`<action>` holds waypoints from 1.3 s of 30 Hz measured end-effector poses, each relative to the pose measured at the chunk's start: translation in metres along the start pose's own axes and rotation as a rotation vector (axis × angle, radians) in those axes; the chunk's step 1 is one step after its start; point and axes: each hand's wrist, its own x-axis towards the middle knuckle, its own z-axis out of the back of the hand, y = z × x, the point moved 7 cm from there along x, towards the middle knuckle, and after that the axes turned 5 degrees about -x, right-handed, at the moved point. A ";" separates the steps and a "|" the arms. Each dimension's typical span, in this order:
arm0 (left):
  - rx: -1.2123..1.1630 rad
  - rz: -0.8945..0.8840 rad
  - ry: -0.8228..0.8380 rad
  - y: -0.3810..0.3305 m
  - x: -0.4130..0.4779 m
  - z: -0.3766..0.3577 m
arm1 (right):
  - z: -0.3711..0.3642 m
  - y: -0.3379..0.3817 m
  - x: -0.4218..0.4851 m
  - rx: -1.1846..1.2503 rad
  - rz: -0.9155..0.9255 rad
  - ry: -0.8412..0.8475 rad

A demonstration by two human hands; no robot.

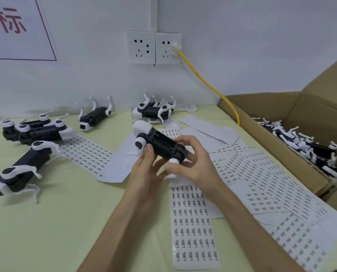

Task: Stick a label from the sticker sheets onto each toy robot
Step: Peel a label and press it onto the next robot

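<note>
toy robot [160, 146] is off the surface [55, 222], held in the air above the sticker sheets [271, 183], white head end pointing away and left, dark body side up as far as I can tell

both hands on it: left hand [146, 173] grasps the body from the near side, thumb up against the flank; right hand [193, 163] grasps the tail end, fingers [185, 140] curled over the top. neither one released

step in hand, my read: positioning or checking the body for the label. can't tell if a label is already on it or stuck to a fingertip, too small to resolve

next move, if it's bare: left hand takes the full weight, right hand lets go, peels one label off the nearest sheet [193, 222] just below the hands, presses it flat on the body. needs a fingernail pick, the labels are tiny and tightly packed. if it's already labelled: set it down with the others

around it: more sheets fan out right and left [85, 152], some overlapping. other robots [32, 132] lie on the surface at left and along the back wall, legs up. cardboard box [311, 107] at right holds a pile of more robots [311, 152]. wall sockets [154, 47] behind, yellow cable [209, 85] running down past the box
</note>
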 end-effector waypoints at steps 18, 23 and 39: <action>0.148 -0.062 0.085 0.000 -0.003 -0.013 | 0.011 0.015 -0.001 -0.055 0.130 -0.150; 0.284 -0.115 0.104 0.005 -0.005 -0.019 | 0.016 0.014 -0.002 -0.056 0.121 -0.209; 0.312 -0.014 0.212 0.010 -0.007 -0.015 | 0.005 0.005 -0.004 0.433 -0.242 0.093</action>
